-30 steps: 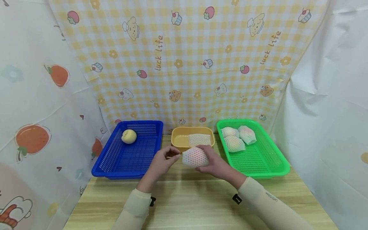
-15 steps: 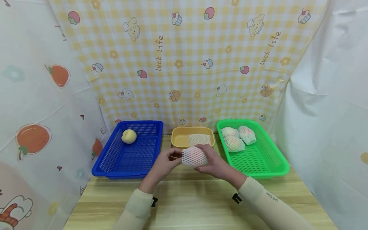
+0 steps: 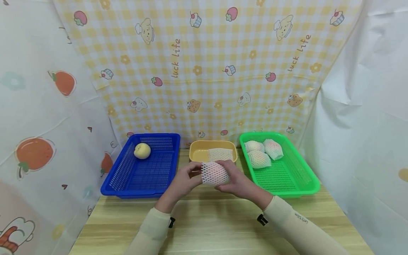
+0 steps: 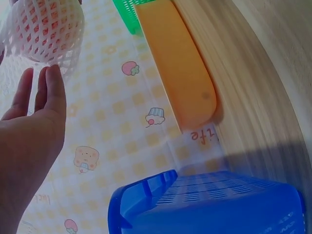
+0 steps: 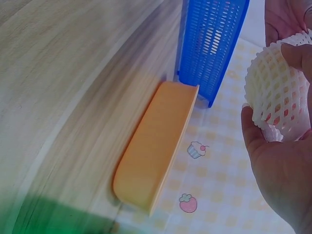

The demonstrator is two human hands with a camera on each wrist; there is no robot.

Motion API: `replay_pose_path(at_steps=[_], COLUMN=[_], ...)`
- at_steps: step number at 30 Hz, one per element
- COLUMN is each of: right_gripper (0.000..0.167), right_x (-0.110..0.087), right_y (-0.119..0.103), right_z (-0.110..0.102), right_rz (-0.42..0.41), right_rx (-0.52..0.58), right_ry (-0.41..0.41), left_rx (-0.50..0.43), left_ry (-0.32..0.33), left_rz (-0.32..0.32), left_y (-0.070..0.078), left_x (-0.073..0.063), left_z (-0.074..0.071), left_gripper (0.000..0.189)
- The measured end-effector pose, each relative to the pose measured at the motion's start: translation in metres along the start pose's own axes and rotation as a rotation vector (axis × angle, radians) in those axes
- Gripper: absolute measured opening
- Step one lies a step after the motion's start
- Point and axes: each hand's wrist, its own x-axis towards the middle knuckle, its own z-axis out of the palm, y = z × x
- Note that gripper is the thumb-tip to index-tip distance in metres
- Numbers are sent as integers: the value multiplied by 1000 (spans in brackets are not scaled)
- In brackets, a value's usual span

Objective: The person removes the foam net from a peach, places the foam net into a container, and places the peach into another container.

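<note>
My right hand [image 3: 237, 181] grips a round, reddish and pale yellow fruit [image 3: 216, 173] wrapped in a white foam net sleeve; the mesh hides its exact kind. At the sleeve's left end, my left hand [image 3: 184, 182] pinches the net's edge. In the left wrist view, fingertips of the left hand [image 4: 41, 107] meet the lower rim of the foam net [image 4: 73, 58]. From the right wrist view, the net [image 5: 273, 92] bulges around the fruit, with the right hand's [image 5: 285, 165] thumb and fingers curled about it.
A blue basket [image 3: 146, 177] at left holds one pale yellow fruit [image 3: 142, 151]. Behind the hands, a yellow-orange tub [image 3: 199, 155] contains a flat foam net [image 3: 220, 154]. The green basket [image 3: 287, 177] at right holds several net-wrapped fruits [image 3: 259, 159]. Patterned cloth [image 3: 207, 88] hangs behind.
My left hand has shifted slightly right, up to the left end of the net, and now takes its edge. The right hand keeps its hold on the wrapped fruit, almost unmoved.
</note>
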Motion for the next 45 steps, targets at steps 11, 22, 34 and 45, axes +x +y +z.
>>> replay_pose_path(at_steps=[11, 22, 34, 45], right_gripper=[89, 86, 84, 81], right_x=[1, 4, 9, 11], right_y=[-4, -5, -8, -13], right_z=[2, 5, 11, 12], right_rz=[24, 18, -39, -76], right_rx=[5, -14, -8, 3], right_ry=[-17, -18, 7, 40], left_rx=[-5, 21, 88, 55], left_ry=[-5, -70, -37, -25], left_rz=[9, -78, -116, -114], left_y=[0, 2, 0, 0], left_x=[1, 2, 5, 6], left_z=[2, 5, 10, 11], left_gripper=[43, 55, 62, 62])
